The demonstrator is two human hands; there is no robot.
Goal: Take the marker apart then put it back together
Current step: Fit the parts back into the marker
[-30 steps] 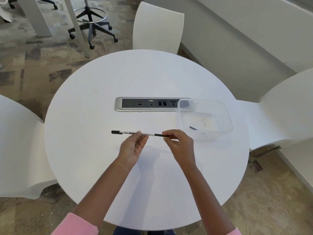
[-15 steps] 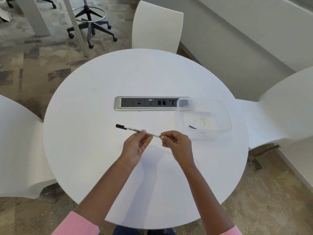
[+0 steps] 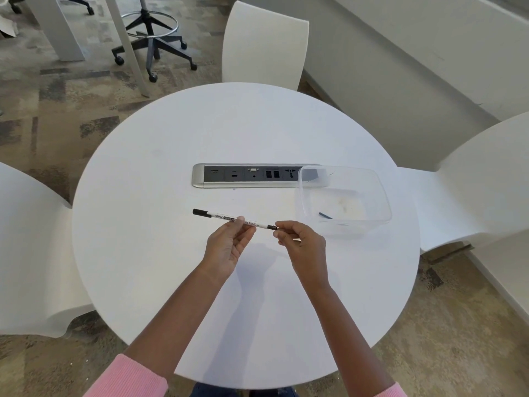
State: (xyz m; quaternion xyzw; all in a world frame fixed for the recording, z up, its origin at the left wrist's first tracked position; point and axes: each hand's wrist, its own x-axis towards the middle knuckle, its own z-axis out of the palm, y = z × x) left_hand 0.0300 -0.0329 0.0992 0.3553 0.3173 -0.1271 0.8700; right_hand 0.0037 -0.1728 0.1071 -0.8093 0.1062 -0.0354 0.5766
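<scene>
Marker was level 1 s ago; now tilted, L end farther off, R end nearer; right hand has curled tighter at the black R end, w/ less black showing than before.

Both forearms reach forward out of pink sleeves and angle inward, so the hands sit near each other but apart. The left hand, palm turned up, pinches the marker mid-barrel between thumb and fingertips. The right hand, knuckles up, has its curled fingers pinching the marker's black right end.
</scene>
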